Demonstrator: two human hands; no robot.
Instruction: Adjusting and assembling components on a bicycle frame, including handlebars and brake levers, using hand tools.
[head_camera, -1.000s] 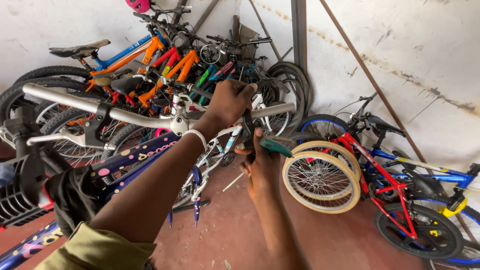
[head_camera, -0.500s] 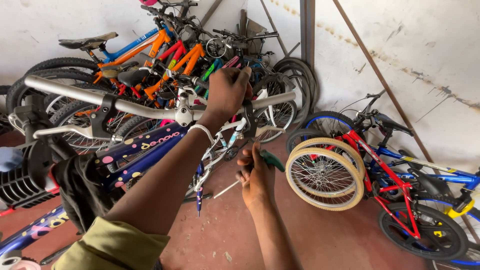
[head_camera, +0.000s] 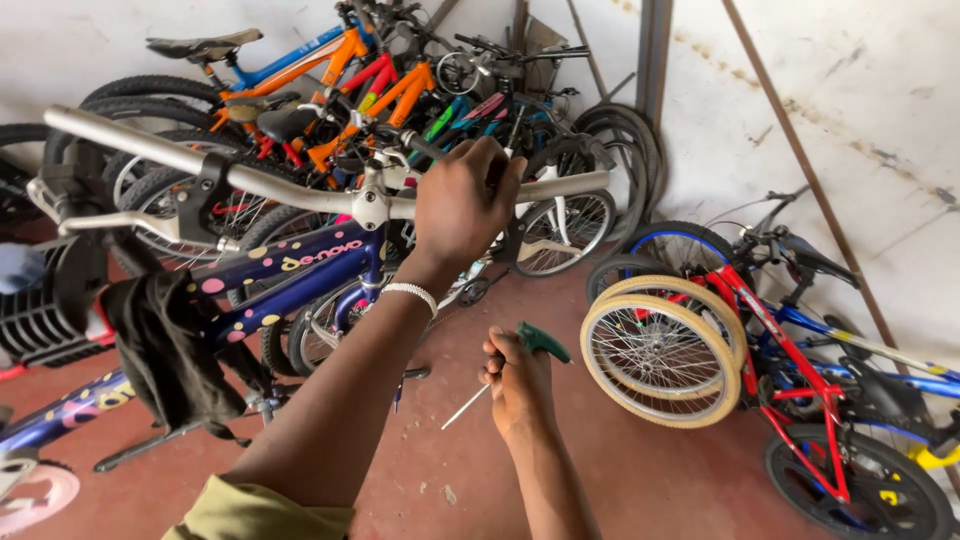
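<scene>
Head camera looks down over a red concrete floor (head_camera: 640, 470) packed with bicycles; a heap of orange, blue and red bicycles (head_camera: 380, 80) leans at the far wall, and a red-framed bicycle (head_camera: 800, 370) with two cream-tyred wheels (head_camera: 660, 355) stands along the right edge. Nearest is a purple bicycle with coloured dots (head_camera: 290, 265), crossing from the lower left corner toward the middle, a dark rag (head_camera: 170, 345) draped over its frame. Its silver handlebar (head_camera: 300, 190) runs across the left half of the view. The left hand (head_camera: 462, 205) is clenched around that bar just right of the stem, at the brake-lever clamp. Half a second ago the right hand (head_camera: 515, 380) was up beside the bar with the tool near the clamp; now it hangs lower, over the floor, apart from the bike. It grasps a green T-handle hex key (head_camera: 510, 365), shaft pointing down-left. That reads as a pause in working the clamp, with the bar held steady meanwhile.
</scene>
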